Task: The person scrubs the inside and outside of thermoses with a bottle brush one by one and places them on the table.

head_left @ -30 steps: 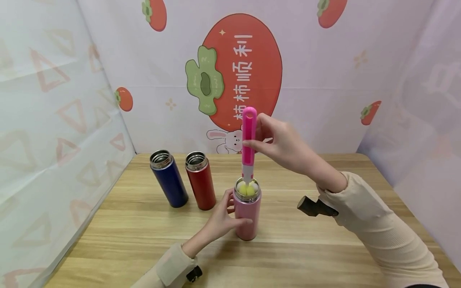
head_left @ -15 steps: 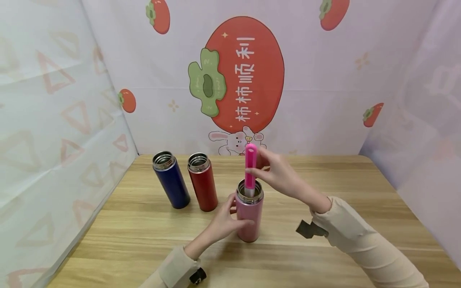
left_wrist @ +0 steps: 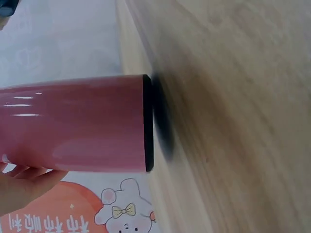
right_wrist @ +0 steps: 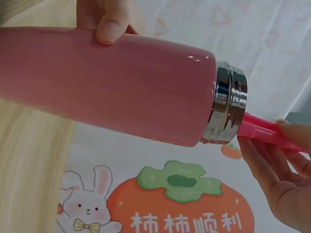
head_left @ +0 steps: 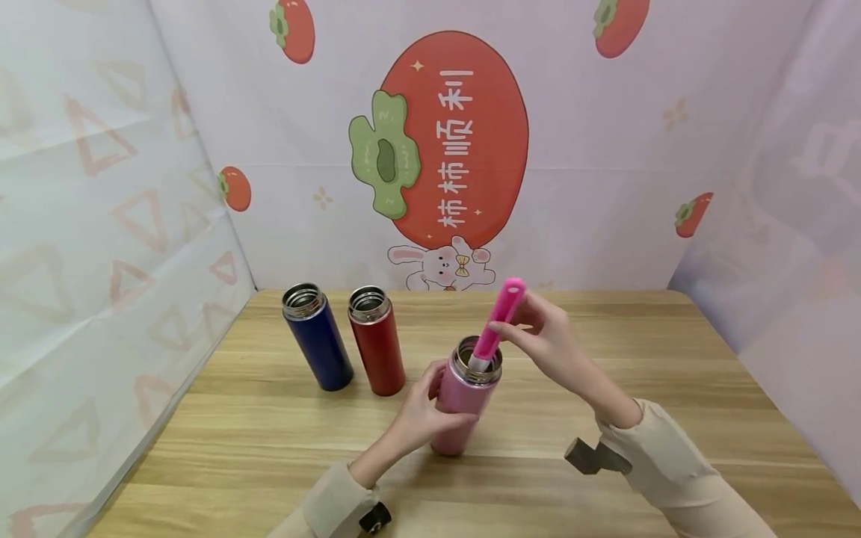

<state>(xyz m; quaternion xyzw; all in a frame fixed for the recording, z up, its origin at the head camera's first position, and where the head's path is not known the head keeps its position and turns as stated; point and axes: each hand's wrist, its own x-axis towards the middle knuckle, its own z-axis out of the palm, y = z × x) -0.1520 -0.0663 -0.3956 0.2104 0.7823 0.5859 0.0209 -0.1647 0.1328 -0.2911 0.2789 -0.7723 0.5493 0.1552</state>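
A pink metal thermos bottle (head_left: 464, 400) without a lid leans to the right in the head view. My left hand (head_left: 422, 415) grips it around the body, thumb across the front. In the left wrist view the black-edged base of the bottle (left_wrist: 97, 126) is tilted, with a dark shadow under it. My right hand (head_left: 548, 340) pinches the bright pink handle of a bottle brush (head_left: 498, 317), which slants into the steel mouth. The sponge head is hidden inside the bottle. The right wrist view shows the fingers around the handle just outside the threaded neck (right_wrist: 226, 104).
A blue bottle (head_left: 319, 344) and a red bottle (head_left: 378, 347), both lidless, stand upright to the left on the wooden table (head_left: 269, 463). Behind the table hangs a white cloth backdrop (head_left: 592, 187) with a persimmon print.
The brush has gone down from above the mouth until its sponge is inside the bottle. Since half a second ago, bottle and brush have tilted to the right.
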